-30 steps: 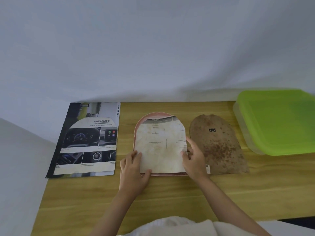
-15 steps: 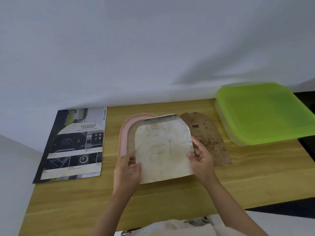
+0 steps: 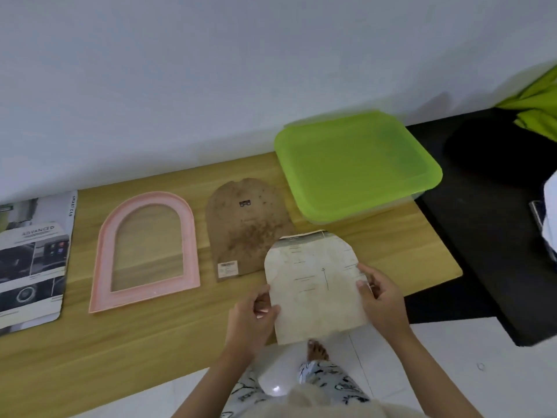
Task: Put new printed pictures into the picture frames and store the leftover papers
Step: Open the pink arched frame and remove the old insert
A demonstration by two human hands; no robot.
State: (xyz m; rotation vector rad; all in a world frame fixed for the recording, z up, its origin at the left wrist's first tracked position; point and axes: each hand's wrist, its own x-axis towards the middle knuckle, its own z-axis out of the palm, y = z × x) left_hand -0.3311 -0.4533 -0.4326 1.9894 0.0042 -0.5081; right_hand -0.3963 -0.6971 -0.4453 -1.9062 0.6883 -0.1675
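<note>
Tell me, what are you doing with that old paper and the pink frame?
A person holds an arch-shaped old paper by its edges, left hand and right hand, above the near edge of the wooden table. The pink frame lies empty on the table, its brown backing board beside it. A lidded green box sits behind, a car brochure at far left.
</note>
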